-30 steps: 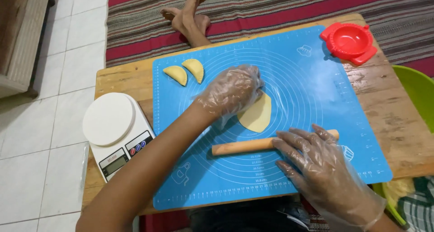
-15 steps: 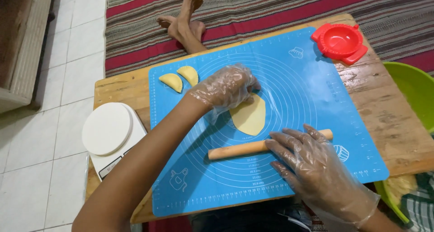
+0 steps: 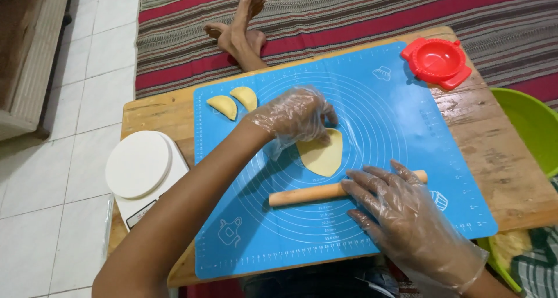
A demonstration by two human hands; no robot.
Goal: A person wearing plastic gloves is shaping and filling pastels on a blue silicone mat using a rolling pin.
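Two gloved hands work over a blue silicone baking mat (image 3: 372,100) on the wooden worktop (image 3: 505,176). Left hand (image 3: 293,118), fingers curled narrow, presses on the upper edge of a flattened yellow dough piece (image 3: 322,155) near the mat's centre. Right hand (image 3: 401,211), fingers spread wide, lies flat on a wooden rolling pin (image 3: 308,193) just below the dough (not gripping it). Two folded dumplings (image 3: 234,101) sit at the mat's far left corner. Red dumpling press (image 3: 436,61), white kitchen scale (image 3: 139,164) and green bowl (image 3: 532,124) lie around.
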